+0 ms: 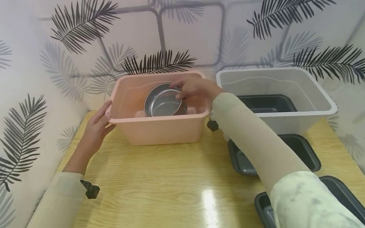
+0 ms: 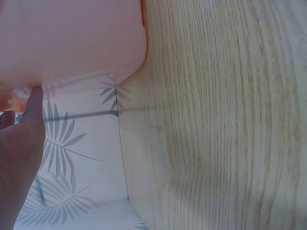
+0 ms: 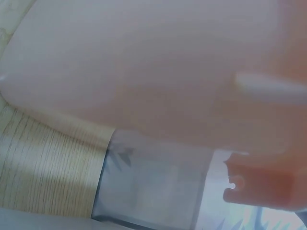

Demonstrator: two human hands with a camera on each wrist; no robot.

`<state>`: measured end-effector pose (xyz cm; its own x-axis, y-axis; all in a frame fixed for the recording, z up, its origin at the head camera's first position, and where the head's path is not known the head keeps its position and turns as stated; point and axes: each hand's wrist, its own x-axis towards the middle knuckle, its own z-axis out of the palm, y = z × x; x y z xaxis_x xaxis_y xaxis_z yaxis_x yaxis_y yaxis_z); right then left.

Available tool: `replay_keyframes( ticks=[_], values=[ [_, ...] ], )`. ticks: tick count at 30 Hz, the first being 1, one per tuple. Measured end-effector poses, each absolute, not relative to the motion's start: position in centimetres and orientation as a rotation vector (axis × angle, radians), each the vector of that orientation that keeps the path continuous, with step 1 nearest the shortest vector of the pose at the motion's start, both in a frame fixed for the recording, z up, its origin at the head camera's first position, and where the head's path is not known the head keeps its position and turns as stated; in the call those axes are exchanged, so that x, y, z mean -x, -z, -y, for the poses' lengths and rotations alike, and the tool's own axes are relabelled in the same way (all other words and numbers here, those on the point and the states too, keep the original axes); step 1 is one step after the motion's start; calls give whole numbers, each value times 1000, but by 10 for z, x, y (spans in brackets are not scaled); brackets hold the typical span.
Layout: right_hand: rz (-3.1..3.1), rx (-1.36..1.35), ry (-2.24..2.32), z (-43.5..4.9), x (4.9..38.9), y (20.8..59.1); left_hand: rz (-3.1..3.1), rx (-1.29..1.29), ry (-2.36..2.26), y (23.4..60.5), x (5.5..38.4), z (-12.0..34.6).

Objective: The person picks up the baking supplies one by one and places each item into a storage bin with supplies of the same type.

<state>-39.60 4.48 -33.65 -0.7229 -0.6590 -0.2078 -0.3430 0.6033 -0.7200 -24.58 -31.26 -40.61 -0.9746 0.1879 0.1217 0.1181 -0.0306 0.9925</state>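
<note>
A pink plastic bin point(image 1: 161, 132) stands near the far edge of the worktop point(image 1: 149, 183), left of its middle, with one end close to the far left corner. The left hand point(image 1: 96, 124) holds the bin's left end, its thumb at the rim and its fingers against the outside just below. The right hand point(image 1: 193, 86) reaches over the bin's right end and pinches the rim of a round metal baking pan point(image 1: 165, 104), its fingers closed narrowly on the pan's right side. The pan sits tilted within the bin, about midway along; whether it rests on the bottom cannot be told.

Just beside the pink bin, toward the far right corner, stands a translucent white bin point(image 1: 279, 121) with a dark loaf pan point(image 1: 265, 103) inside. A second loaf pan point(image 1: 299, 148) lies on the worktop right in front of it, and a third point(image 1: 345, 197) lies nearer the right edge, toward the near right corner. The right sleeve point(image 1: 264, 139) crosses above both and hides part of each. Leaf-patterned wallpaper point(image 1: 191, 32) rises behind the far edge.
</note>
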Motion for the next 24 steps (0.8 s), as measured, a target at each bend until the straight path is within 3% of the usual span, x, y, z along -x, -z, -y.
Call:
replay_keyframes(
  ticks=[6, 13, 24],
  values=[
    [-2291, 905, 938, -41, 397, 339, -2153, -341, -2202, 408, 244, 313],
    [-2368, 856, 896, -45, 394, 335, -2165, -333, -2177, 405, 246, 312],
    [-2510, 941, 876, -72, 371, 300, -2171, -293, -2196, 407, 248, 311]
  ],
)
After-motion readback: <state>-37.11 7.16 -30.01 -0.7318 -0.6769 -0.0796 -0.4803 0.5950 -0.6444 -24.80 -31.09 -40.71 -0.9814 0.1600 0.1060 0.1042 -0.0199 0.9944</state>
